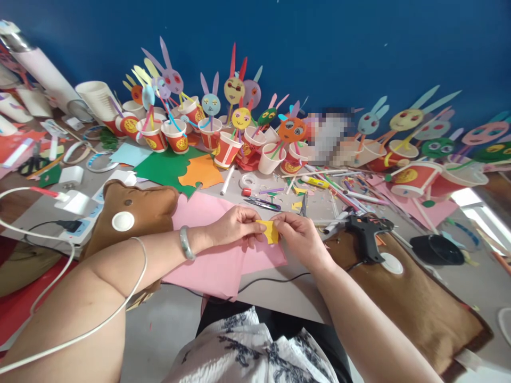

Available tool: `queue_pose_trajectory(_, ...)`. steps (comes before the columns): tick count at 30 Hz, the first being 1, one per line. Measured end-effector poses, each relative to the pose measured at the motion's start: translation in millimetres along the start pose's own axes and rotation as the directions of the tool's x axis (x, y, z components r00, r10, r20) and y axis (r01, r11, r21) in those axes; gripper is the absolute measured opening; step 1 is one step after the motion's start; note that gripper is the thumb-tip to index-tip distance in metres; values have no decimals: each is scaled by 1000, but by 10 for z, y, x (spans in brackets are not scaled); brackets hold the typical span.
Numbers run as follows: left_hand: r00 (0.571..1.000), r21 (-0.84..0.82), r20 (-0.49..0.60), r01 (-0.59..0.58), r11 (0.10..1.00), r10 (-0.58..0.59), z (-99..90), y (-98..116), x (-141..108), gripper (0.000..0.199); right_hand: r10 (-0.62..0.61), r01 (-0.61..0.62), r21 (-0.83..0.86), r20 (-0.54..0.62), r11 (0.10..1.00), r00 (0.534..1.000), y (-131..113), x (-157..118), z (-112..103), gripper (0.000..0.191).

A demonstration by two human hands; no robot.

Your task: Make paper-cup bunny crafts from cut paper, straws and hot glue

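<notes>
A small piece of yellow paper (272, 233) is pinched between my two hands, above the table's near edge. My left hand (241, 227) is closed on its left side, thumb on top. Closed on the opposite edge is my right hand (299, 236), its thumb and forefinger together. Large pink paper sheets (207, 255) lie under and beside my left hand. Just beyond the hands rest dark scissors or snips (261, 204) and a red cap (247, 192). Whether the yellow piece is folded I cannot tell.
Paper cups (227, 150) with paper rabbit faces line the back wall. A black glue gun (365, 236) lies on a brown cushion (415, 298) at right. Another brown cushion (136, 213), a power strip (83, 226) and a white cable (139, 271) across my left arm are at left.
</notes>
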State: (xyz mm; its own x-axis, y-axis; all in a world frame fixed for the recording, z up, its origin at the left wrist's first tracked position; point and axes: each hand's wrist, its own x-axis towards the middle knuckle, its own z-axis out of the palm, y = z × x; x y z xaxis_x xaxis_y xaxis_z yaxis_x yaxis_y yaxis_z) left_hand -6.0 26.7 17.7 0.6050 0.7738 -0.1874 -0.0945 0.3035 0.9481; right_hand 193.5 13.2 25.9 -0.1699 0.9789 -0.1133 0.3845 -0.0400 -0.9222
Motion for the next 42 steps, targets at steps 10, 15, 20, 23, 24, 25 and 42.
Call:
queue_pose_trajectory(10, 999, -88, -32, 1, 996, -4, -18, -5, 14, 41, 4, -6, 120, 18, 993, 1000, 11, 27, -37, 30)
queue_pose_trajectory(15, 1000, -44, -28, -2, 999, 1, -21, 5, 21, 46, 16, -25, 139, 67, 990, 998, 19, 9, -26, 28)
queue_pose_trajectory(20, 998, -10, -42, -43, 999, 43, -16, 4, 21, 51, 18, -35, 129, 127, 991, 992, 64, 18, -22, 30)
queue_pose_trajectory(23, 997, 15, -14, -78, 997, 79, -20, -22, 23, 48, 3, -22, 115, 157, 993, 988, 84, 20, -9, 31)
queue_pose_trajectory(24, 996, 28, -3, -86, 996, 86, -25, -32, 25, 48, 1, -18, 112, 157, 994, 988, 85, 18, -4, 32)
queue_pose_trajectory(25, 996, 39, 5, -89, 995, 89, -31, -41, 27, 48, 0, -17, 111, 152, 994, 988, 84, 15, 0, 33)
queue_pose_trajectory(42, 997, 71, 2, -72, 995, 72, -46, -34, 17, 47, 10, -22, 135, 88, 991, 996, 23, -10, 8, 44)
